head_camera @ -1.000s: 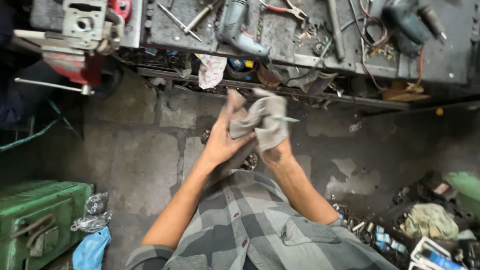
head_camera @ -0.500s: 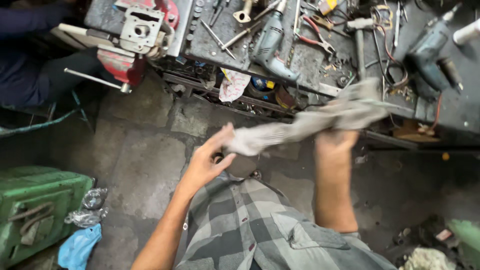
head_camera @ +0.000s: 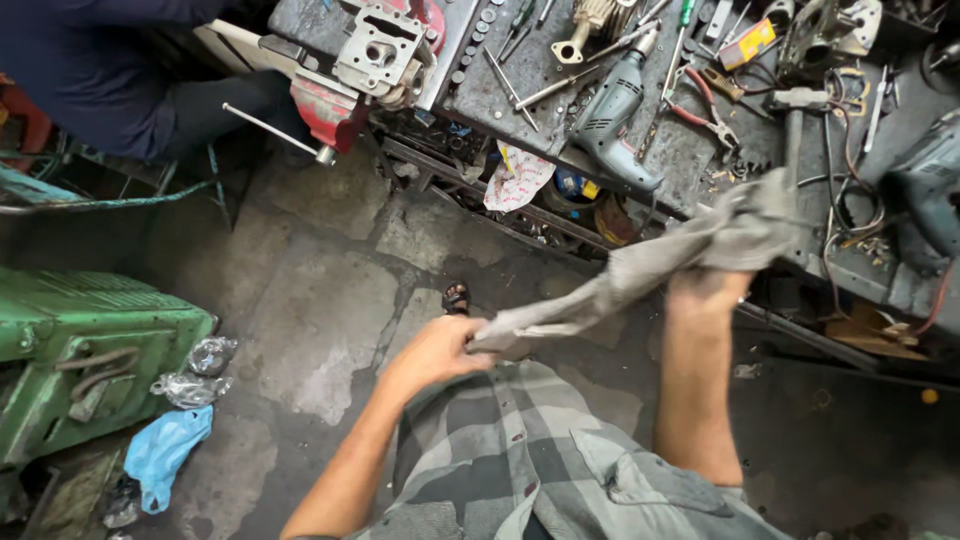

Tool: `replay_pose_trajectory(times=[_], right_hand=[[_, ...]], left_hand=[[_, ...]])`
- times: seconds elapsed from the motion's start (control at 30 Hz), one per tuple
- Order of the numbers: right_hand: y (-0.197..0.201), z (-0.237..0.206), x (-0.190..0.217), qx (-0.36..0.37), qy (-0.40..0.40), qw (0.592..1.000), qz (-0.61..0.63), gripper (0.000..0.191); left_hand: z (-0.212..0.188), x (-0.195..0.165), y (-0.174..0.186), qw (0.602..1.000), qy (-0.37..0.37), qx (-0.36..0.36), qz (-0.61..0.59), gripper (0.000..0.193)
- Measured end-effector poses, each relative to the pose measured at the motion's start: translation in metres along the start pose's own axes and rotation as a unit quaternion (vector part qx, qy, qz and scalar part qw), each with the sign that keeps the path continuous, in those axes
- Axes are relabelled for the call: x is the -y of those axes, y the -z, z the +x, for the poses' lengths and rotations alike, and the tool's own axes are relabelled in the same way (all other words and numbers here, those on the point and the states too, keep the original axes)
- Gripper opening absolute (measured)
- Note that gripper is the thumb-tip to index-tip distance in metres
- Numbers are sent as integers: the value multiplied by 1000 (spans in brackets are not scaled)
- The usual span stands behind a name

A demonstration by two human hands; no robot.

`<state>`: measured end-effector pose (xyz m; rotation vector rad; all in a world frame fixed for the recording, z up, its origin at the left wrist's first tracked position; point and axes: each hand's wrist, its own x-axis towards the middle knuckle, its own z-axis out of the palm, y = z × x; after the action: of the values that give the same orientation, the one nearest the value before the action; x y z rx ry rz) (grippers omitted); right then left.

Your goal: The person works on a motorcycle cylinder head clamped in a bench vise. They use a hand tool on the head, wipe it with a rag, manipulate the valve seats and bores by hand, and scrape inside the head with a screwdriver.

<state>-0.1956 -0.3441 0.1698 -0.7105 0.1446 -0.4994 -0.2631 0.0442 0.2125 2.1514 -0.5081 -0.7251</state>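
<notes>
One grey rag [head_camera: 640, 275] is held stretched between two hands, slanting from 7 o'clock up to 1 o'clock over the concrete floor [head_camera: 320, 300]. Its lower end is clamped in the closed fingers of the left hand [head_camera: 440, 352], the forearm reaching up from 7 o'clock. Its upper end is bunched over the right hand [head_camera: 708, 292] (those fingers are hidden, so their state cannot be told), the forearm held nearly upright. At 12 o'clock, one grey drill [head_camera: 615, 118] and one red vise [head_camera: 345, 90] are seen on the workbench [head_camera: 650, 150]; at 9 o'clock, one green machine [head_camera: 85, 350].
</notes>
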Motion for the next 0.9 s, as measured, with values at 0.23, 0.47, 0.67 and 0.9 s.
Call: replay_pose_trajectory(times=[0.23,0.47,0.67,0.9], right_hand=[[-72,-136,-97,127,36,907,-400,37],[-65,-165,-120,84,-77,977,-182,34],[-60,-178,-125,97,-77,966,-226,39],[-54,-119,-120,10,-266,963,-45,45]], left_hand=[[18,-60,-9,879,-283,-381,-52,53],[33,-76,-20,834,-310,-435,-137,28],[42,-73,-23,802,-327,-445,-228,31],[42,-63,-3,869,-371,-277,-174,41]])
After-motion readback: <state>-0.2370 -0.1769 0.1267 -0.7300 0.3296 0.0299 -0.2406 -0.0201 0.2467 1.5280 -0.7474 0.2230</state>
